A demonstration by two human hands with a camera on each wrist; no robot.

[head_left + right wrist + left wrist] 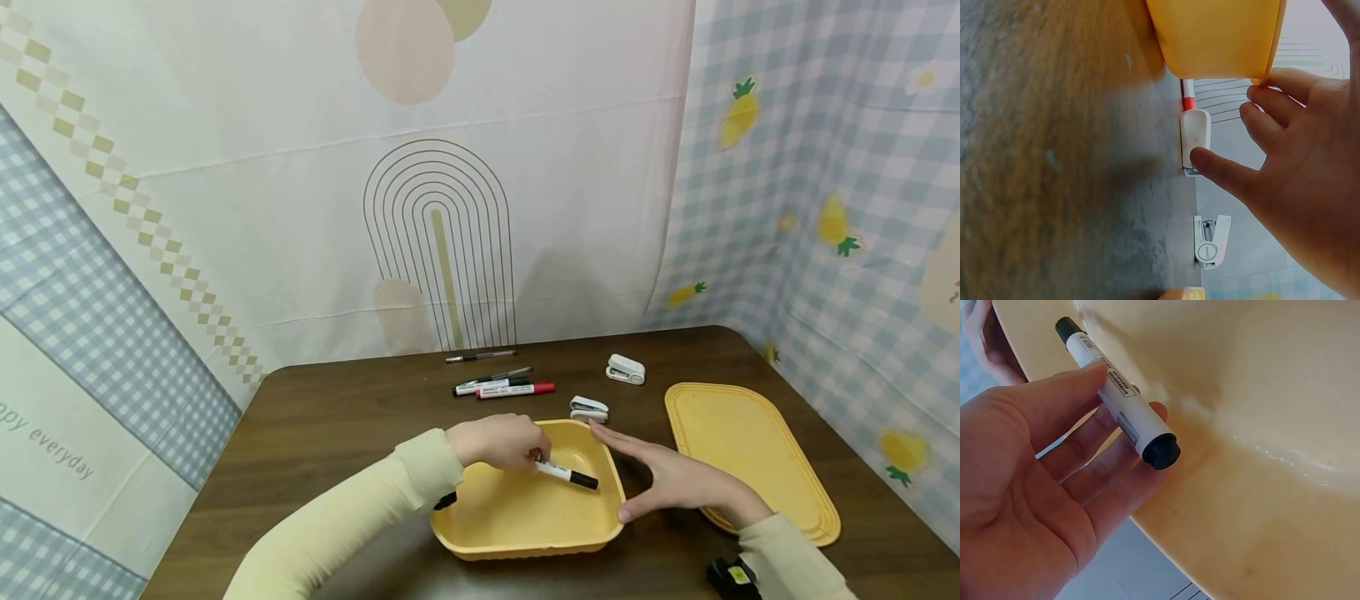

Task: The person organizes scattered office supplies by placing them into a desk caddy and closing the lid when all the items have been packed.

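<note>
My left hand (504, 442) pinches a white marker with a black cap (557, 470) between thumb and fingers, over the inside of a yellow plastic bin (528, 550). In the left wrist view, the marker (1124, 400) lies slantwise across the fingers, its barcode label showing. The right hand (675, 477) is spread at the bin's right side, with fingertips at the far right corner and the thumb beside the right wall. Seen from the right wrist, fairly straight fingers (1275, 103) meet the rim of the bin (1222, 37).
Just behind the bin sits a small white stapler (588, 409); another white stapler (626, 369) lies farther back. A red-capped marker (516, 390), a black-capped marker (480, 387) and pens (480, 356) lie toward the wall. A yellow lid (750, 458) rests at right.
</note>
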